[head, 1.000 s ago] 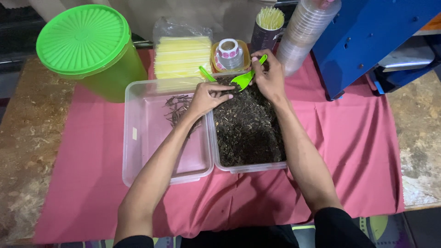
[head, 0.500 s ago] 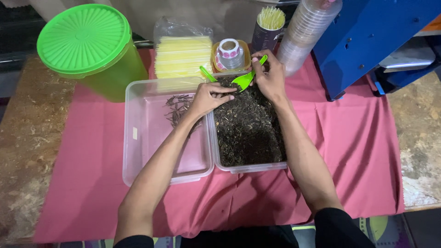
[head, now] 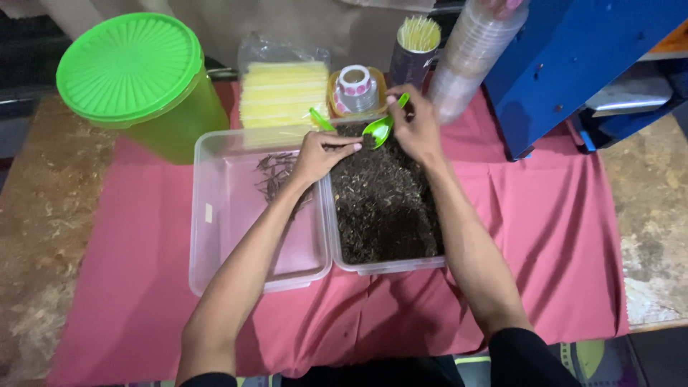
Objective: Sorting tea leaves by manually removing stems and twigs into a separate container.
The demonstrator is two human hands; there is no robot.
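My right hand (head: 417, 127) grips a small green scoop (head: 380, 126) at the far end of a clear tub (head: 387, 266) filled with dark dried leaves (head: 383, 204). My left hand (head: 320, 153) reaches across the rim between the tubs, fingertips pinched at the leaves just below the scoop. What the fingers pinch is too small to tell. A second clear tub (head: 215, 215) on the left holds a small pile of dark stems (head: 275, 172). Another green scoop handle (head: 320, 119) pokes up behind my left hand.
A green lidded bucket (head: 136, 75) stands at the back left. Behind the tubs sit a bag of yellow straws (head: 283, 89), a roll of stickers in a cup (head: 356, 87), a dark cup of sticks (head: 416, 46), stacked clear cups (head: 469, 54) and a blue machine (head: 573, 57). A pink cloth (head: 559, 215) covers the table.
The right hand has tipped the green scoop slightly and lifted it a little toward the far rim. The left hand stays pinched at the leaves beside it.
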